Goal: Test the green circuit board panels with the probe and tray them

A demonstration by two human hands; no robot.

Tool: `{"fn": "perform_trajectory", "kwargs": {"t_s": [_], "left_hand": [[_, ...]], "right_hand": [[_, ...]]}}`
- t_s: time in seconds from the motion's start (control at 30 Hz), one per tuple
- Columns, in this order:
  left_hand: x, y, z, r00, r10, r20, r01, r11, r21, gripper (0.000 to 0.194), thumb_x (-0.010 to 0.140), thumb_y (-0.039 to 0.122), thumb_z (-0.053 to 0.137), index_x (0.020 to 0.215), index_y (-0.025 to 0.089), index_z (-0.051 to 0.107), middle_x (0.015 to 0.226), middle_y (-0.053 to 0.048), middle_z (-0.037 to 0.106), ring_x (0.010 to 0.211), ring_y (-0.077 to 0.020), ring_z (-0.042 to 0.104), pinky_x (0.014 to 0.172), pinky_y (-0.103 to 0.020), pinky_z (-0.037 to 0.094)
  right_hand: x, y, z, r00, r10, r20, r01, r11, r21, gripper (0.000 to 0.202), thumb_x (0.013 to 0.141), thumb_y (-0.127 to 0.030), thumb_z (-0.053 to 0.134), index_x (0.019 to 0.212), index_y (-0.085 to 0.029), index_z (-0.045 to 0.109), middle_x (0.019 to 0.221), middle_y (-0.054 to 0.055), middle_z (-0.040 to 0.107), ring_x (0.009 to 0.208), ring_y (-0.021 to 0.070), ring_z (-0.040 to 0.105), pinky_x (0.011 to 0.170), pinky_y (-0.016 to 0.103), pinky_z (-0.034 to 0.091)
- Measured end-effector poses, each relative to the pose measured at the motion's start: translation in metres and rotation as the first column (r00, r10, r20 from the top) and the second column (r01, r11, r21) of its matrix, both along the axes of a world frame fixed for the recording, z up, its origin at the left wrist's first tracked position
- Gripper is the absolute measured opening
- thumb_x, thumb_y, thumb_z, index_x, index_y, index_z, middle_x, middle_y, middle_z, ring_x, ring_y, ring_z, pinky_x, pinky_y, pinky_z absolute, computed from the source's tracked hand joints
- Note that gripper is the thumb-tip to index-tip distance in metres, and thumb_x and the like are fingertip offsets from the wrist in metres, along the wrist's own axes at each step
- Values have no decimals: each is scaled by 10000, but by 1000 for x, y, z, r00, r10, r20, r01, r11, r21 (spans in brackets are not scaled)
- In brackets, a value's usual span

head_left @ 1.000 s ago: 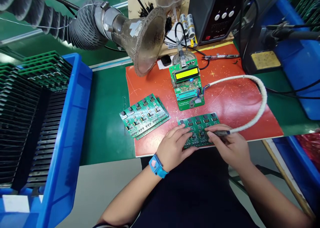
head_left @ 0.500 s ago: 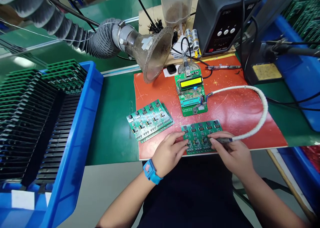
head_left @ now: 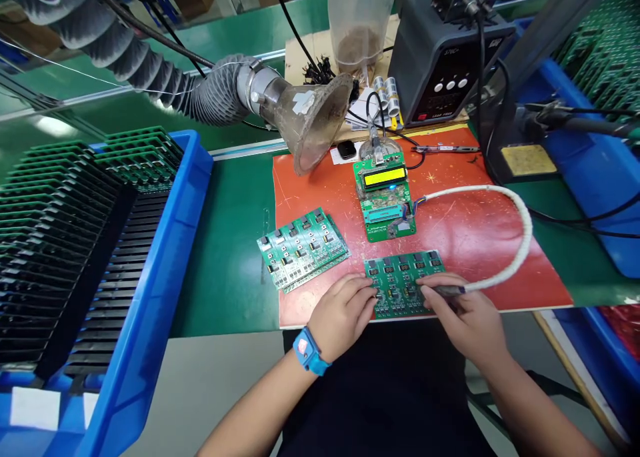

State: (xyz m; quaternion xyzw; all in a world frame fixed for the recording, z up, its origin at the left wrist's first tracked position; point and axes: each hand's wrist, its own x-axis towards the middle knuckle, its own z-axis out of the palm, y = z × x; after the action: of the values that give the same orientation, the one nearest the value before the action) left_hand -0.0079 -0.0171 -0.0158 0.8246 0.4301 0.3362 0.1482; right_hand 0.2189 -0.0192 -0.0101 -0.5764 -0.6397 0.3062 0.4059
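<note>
A green circuit board (head_left: 400,287) with several small digit displays lies near the bench's front edge, between my hands. My left hand (head_left: 345,307), wearing a blue wrist strap, has its fingers closed on the board's left edge. In my right hand (head_left: 463,313) is a dark probe (head_left: 447,290), pinched between thumb and fingers; its tip is over the board's right part, hidden by my fingertips. A white-sleeved cable (head_left: 523,243) loops from the probe to a green programmer board (head_left: 385,197) with a lit yellow screen. More circuit boards (head_left: 304,249) lie stacked on the left.
An orange-red mat (head_left: 325,190) covers part of the green bench. A blue bin (head_left: 185,197) with boards in racks stands left. A fume-extraction hood (head_left: 320,123) hangs over the back. A soldering station (head_left: 445,63) and another blue bin (head_left: 590,163) are on the right.
The camera view has shifted slightly, so the bench sits lower in the picture. Both hands stay at the board; the left fingers sit a little closer together.
</note>
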Motion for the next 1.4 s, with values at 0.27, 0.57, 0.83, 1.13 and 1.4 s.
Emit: {"fn": "perform_trajectory", "kwargs": {"t_s": [0.27, 0.57, 0.83, 1.13, 1.4], "left_hand": [[1, -2, -1, 1000, 11, 0, -11, 1000, -6, 155, 922, 172, 601, 1069, 137, 637, 1067, -98, 708, 1081, -234, 658, 950, -395, 602], [3, -3, 1, 1000, 29, -11, -29, 1000, 3, 151, 921, 166, 596, 1064, 133, 630, 1051, -100, 710, 1084, -241, 662, 947, -399, 604], [3, -4, 0, 999, 40, -12, -40, 999, -2, 149, 924, 164, 586, 1066, 138, 623, 1046, -101, 703, 1092, -242, 656, 940, -405, 607], [3, -2, -1, 1000, 28, 2, -28, 1000, -2, 148, 926, 168, 580, 1065, 151, 627, 1038, -100, 699, 1092, -238, 657, 937, -409, 610], [4, -3, -2, 999, 37, 9, -37, 999, 14, 156, 909, 154, 600, 1062, 148, 633, 1029, -93, 700, 1090, -235, 657, 941, -398, 609]], "right_hand": [[0, 0, 1, 1000, -10, -3, 10, 1000, -12, 124, 921, -307, 608, 907, -201, 670, 896, 63, 700, 625, 167, 666, 544, 277, 542], [1, 1, 1, 1000, 6, 9, -6, 999, -36, 163, 938, -344, 595, 910, -198, 663, 903, 73, 692, 639, 175, 660, 542, 289, 546], [3, -1, 2, 1000, 21, 0, -21, 998, -56, 127, 941, -306, 599, 909, -201, 661, 912, 58, 681, 627, 156, 656, 558, 278, 549], [1, 0, 8, 1000, 3, 14, -2, 999, -53, 113, 929, -311, 616, 940, -211, 669, 916, 66, 683, 702, 187, 680, 550, 285, 555], [-17, -1, 8, 996, 23, -89, -27, 999, -44, 79, 933, -284, 604, 929, -215, 642, 939, 69, 681, 749, 196, 691, 570, 298, 579]]}}
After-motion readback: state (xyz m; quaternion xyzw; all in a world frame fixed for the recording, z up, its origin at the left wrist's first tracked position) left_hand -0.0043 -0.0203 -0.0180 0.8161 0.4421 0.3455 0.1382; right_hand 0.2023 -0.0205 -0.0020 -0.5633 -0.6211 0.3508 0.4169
